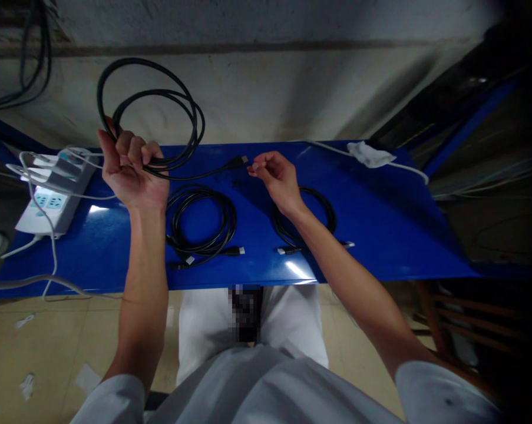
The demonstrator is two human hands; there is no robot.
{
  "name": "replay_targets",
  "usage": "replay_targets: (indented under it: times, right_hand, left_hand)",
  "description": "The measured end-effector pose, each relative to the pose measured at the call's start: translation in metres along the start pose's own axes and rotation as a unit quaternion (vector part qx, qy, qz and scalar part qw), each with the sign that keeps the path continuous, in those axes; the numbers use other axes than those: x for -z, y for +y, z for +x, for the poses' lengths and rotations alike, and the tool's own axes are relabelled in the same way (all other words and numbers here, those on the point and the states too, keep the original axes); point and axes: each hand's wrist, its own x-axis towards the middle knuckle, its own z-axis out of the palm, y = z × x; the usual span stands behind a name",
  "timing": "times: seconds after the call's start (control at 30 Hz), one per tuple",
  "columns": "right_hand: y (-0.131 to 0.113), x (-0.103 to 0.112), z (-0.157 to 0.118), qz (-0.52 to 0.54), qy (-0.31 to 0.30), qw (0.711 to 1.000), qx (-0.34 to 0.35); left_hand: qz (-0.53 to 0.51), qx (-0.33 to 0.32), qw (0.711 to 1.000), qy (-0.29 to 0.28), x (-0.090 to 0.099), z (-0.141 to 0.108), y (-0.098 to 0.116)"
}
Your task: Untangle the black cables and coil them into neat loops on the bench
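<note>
Left hand [135, 168] raised, palm showing, fingers curled closed round a looped black cable [157, 91] held above the blue table [389, 235]. Right hand [278, 179] level with the cable's plug [234, 163], just beside its tip; thumb and fingertips drawn together, cannot tell if gripping anything. Count: one cable held, two black coils [231, 218] lying below, one power strip [56, 197].

A hand can slide over the bare right side of the blue table [402, 235]. A thin strip is open between the left black coil [229, 222] and the right black coil [330, 217]. The right arm [340, 259] crosses above the right one. The power strip [51, 203] and white wires [54, 253] clog the far left. The held black cable [177, 159] gets in the way by the wall [270, 88].
</note>
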Motion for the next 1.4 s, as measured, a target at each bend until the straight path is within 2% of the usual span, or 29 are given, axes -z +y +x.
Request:
replay_targets:
  times: [0.2, 0.3, 0.43, 0.6, 0.73, 0.83, 0.93, 1.03, 1.13, 1.27, 1.4]
  right_hand:
    - [0.004, 0.001, 0.001, -0.011, -0.013, 1.0, -0.008]
    - [0.005, 0.001, 0.001, -0.027, -0.013, 1.0, -0.002]
    - [0.007, 0.002, 0.001, -0.053, -0.006, 0.999, 0.0]
    - [0.002, 0.005, 0.0, -0.066, -0.014, 0.998, 0.011]
    - [-0.012, 0.001, -0.005, -0.052, -0.093, 0.994, 0.013]
    - [-0.024, -0.007, -0.014, -0.005, -0.169, 0.986, -0.01]
    - [-0.033, -0.016, -0.02, 0.033, -0.202, 0.978, -0.036]
    - [-0.035, -0.02, -0.022, 0.049, -0.195, 0.978, -0.049]
    - [-0.034, -0.02, -0.019, 0.056, -0.166, 0.984, -0.035]
    - [-0.034, -0.019, -0.015, 0.067, -0.1, 0.992, -0.035]
    - [-0.036, -0.022, -0.016, 0.077, -0.073, 0.992, -0.071]
  left_hand:
    - [0.045, 0.029, 0.998, 0.023, -0.002, -0.002, 0.0]
    - [0.03, 0.039, 0.998, 0.027, -0.004, -0.004, 0.001]
    - [-0.001, 0.025, 0.999, 0.02, -0.01, -0.009, 0.001]
    - [0.059, 0.038, 0.998, 0.004, -0.008, -0.011, -0.001]
    - [0.041, 0.028, 0.998, -0.025, -0.008, -0.011, -0.004]
    - [-0.011, 0.036, 0.999, -0.022, -0.011, -0.013, -0.006]
    - [-0.032, 0.062, 0.997, -0.02, -0.014, -0.015, -0.008]
    - [-0.048, 0.099, 0.993, -0.028, -0.018, -0.02, -0.012]
    - [-0.055, 0.146, 0.987, -0.037, -0.025, -0.024, -0.016]
    - [-0.005, 0.217, 0.975, -0.056, -0.035, -0.03, -0.016]
    - [0.058, 0.231, 0.97, -0.055, -0.036, -0.03, -0.013]
